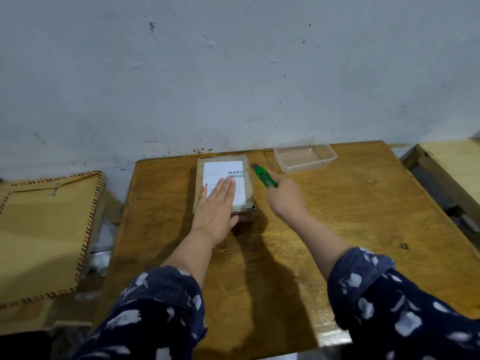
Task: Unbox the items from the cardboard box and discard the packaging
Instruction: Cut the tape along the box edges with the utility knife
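Flat brown cardboard box (224, 184), white label, far on wooden table (337, 229) | left hand (217, 206) flat, fingers straight, pressing box | right hand (284, 194) gripping green utility knife (263, 176), just right of box | clear plastic tub (305, 155) far right

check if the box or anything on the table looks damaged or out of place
Nothing stands out. The brown cardboard box lies flat and sealed under the left hand; the right hand holds a green utility knife beside it.

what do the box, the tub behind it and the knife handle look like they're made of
Box: brown cardboard, matte, with a white paper label.
Tub: clear plastic, probably thin, since the table shows through.
Knife handle: bright green, glossy, likely plastic; its blade looks like grey metal.
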Demonstrator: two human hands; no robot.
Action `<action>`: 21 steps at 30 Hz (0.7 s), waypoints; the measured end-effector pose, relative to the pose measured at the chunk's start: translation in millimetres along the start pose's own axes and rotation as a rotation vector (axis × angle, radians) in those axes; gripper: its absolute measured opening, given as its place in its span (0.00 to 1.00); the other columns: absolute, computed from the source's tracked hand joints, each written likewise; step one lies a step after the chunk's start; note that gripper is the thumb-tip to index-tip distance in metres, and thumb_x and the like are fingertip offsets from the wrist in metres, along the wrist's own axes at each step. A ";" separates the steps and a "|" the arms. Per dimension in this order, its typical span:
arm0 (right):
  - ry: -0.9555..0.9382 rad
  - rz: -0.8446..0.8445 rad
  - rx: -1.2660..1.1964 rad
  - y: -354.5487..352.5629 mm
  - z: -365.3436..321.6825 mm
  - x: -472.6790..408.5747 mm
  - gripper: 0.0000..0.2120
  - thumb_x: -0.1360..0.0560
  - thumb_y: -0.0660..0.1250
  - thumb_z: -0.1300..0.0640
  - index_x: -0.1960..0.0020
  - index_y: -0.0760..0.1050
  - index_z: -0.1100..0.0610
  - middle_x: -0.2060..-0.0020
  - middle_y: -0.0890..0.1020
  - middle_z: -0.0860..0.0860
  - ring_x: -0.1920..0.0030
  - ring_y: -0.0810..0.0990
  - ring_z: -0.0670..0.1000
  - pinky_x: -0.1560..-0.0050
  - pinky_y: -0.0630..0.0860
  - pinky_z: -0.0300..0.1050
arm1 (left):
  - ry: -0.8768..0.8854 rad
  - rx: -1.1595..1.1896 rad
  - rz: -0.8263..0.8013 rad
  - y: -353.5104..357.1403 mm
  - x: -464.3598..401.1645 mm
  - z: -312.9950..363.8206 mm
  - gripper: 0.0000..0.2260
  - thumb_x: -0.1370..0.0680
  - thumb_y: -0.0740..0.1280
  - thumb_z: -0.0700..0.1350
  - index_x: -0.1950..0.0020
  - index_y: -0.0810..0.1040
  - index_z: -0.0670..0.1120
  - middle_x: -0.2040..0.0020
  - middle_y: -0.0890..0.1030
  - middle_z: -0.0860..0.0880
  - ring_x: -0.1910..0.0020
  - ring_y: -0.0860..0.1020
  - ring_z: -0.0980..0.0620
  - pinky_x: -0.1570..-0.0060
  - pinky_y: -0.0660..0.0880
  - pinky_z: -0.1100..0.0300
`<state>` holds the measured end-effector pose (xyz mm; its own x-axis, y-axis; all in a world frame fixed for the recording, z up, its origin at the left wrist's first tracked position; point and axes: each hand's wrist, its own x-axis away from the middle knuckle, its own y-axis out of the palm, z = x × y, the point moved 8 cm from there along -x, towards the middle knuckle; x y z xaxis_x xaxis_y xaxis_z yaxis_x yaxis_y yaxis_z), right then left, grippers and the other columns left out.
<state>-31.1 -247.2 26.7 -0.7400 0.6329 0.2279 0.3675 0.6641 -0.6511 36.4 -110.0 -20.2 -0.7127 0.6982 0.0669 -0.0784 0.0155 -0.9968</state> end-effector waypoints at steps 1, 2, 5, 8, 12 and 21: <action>-0.001 -0.008 0.012 -1.9 -0.1 -5.1 0.25 0.22 0.56 0.61 0.27 0.63 0.47 0.43 0.78 0.53 0.59 0.78 0.52 0.66 0.73 0.44 | -0.002 -0.004 0.009 0.0 0.1 0.3 0.36 0.19 0.57 0.57 0.22 0.38 0.45 0.21 0.40 0.49 0.23 0.39 0.52 0.25 0.40 0.47; -0.006 -0.023 0.028 -1.9 -0.8 -8.5 0.25 0.22 0.56 0.61 0.26 0.63 0.47 0.40 0.77 0.53 0.58 0.79 0.52 0.65 0.74 0.45 | -0.006 -0.006 0.015 0.1 -0.1 0.7 0.35 0.19 0.56 0.57 0.22 0.39 0.46 0.21 0.40 0.48 0.23 0.39 0.51 0.24 0.42 0.46; -0.018 -0.052 0.054 4.0 -3.7 -12.9 0.26 0.22 0.56 0.62 0.26 0.63 0.48 0.36 0.76 0.55 0.54 0.79 0.53 0.60 0.78 0.47 | -0.013 -0.009 0.013 1.1 -0.9 1.0 0.35 0.20 0.55 0.59 0.22 0.40 0.46 0.21 0.41 0.49 0.23 0.40 0.51 0.24 0.44 0.46; -0.013 -0.063 0.065 10.8 -7.1 -16.0 0.25 0.22 0.56 0.61 0.26 0.62 0.49 0.36 0.76 0.56 0.49 0.79 0.56 0.51 0.80 0.51 | -0.013 -0.004 0.015 1.2 -0.6 0.4 0.35 0.19 0.56 0.58 0.22 0.40 0.46 0.21 0.41 0.49 0.23 0.40 0.51 0.24 0.44 0.46; -0.009 -0.045 0.089 13.1 -10.8 -20.8 0.26 0.21 0.56 0.60 0.25 0.60 0.49 0.36 0.76 0.57 0.49 0.79 0.56 0.53 0.79 0.49 | -0.014 -0.013 0.022 1.3 -0.7 0.2 0.35 0.19 0.56 0.58 0.22 0.40 0.46 0.21 0.41 0.49 0.23 0.40 0.52 0.24 0.43 0.47; -0.011 -0.070 0.105 13.2 -19.2 -20.9 0.26 0.22 0.56 0.61 0.24 0.59 0.50 0.35 0.75 0.56 0.55 0.77 0.53 0.60 0.76 0.45 | -0.017 -0.042 0.005 2.0 -1.6 0.0 0.34 0.19 0.55 0.57 0.22 0.40 0.46 0.21 0.40 0.48 0.23 0.39 0.51 0.24 0.45 0.45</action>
<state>0.1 -244.0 27.3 -0.7684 0.5812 0.2678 0.2541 0.6612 -0.7059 37.4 -111.0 -22.4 -0.7248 0.6861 0.0624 -0.0454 0.0428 -0.9981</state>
